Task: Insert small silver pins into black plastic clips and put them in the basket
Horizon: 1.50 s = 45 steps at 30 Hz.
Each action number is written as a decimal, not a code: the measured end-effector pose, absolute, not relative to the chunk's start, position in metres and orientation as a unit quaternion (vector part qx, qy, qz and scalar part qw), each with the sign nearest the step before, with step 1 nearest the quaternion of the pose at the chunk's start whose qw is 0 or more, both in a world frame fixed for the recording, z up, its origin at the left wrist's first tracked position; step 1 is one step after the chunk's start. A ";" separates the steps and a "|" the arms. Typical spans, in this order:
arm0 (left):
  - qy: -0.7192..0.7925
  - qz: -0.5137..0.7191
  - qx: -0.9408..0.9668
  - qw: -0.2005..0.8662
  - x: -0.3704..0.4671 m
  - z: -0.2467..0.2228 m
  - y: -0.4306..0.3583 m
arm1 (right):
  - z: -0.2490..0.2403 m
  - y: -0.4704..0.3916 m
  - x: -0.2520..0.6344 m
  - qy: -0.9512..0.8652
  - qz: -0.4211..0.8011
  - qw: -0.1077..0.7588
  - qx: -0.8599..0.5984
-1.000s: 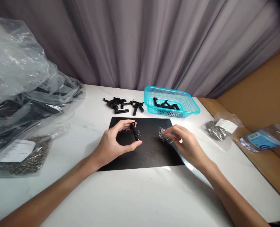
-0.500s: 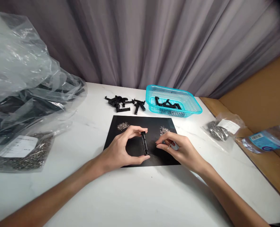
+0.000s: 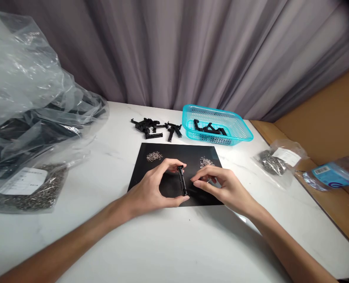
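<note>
My left hand (image 3: 155,184) holds a narrow black plastic part (image 3: 181,181) by its two ends, thumb at the near end and fingers at the far end. The part stands lengthwise above a black mat (image 3: 168,151). Just to its right, my right hand (image 3: 221,182) is closed in a pinch, its fingertips apart from the part. A thin pale sliver shows between thumb and fingers, too small to name. Beyond the right hand lies a pile of small metal pieces (image 3: 206,162); a similar pile, small shiny pieces (image 3: 154,156), sits at the mat's left.
Several black plastic parts (image 3: 146,126) lie behind the mat, beside a blue basket (image 3: 242,135) holding more. A labelled bag of metal pieces (image 3: 41,196) and large clear plastic (image 3: 29,70) stand left. A smaller bag (image 3: 271,162) and a bottle (image 3: 330,175) lie right, near cardboard (image 3: 339,106).
The black part has turned a little in my left hand and shifted slightly right. My right hand's fingertips have moved slightly left, closer to the part.
</note>
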State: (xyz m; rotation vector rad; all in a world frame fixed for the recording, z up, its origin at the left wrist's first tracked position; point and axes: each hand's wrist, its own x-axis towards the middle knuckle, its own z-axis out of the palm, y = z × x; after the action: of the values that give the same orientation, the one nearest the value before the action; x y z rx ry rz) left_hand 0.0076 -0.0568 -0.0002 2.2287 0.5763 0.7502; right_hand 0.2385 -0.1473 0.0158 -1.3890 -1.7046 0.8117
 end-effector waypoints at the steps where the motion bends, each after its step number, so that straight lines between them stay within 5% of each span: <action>1: 0.222 0.288 0.862 0.352 0.008 0.000 -0.057 | 0.016 -0.147 0.238 -0.667 0.325 0.391 -0.545; 15: 0.223 0.277 0.869 0.344 0.010 -0.002 -0.059 | 0.018 -0.145 0.238 -0.614 0.327 0.412 -0.588; 27: 0.213 0.317 0.845 0.375 0.017 0.001 -0.065 | 0.005 -0.143 0.212 -0.578 0.220 0.550 -0.561; 39: 0.194 0.351 0.854 0.332 0.018 0.001 -0.070 | -0.002 -0.138 0.208 -0.565 0.305 0.580 -0.501; 45: 0.192 0.368 0.856 0.309 0.019 -0.002 -0.072 | -0.001 -0.143 0.201 -0.615 0.179 0.562 -0.524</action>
State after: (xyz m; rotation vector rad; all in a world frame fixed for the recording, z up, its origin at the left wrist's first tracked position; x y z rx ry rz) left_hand 0.0190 -0.0716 -0.0024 2.2615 0.5072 0.9739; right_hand 0.2012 -0.1428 -0.0007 -1.2339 -1.4485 0.4205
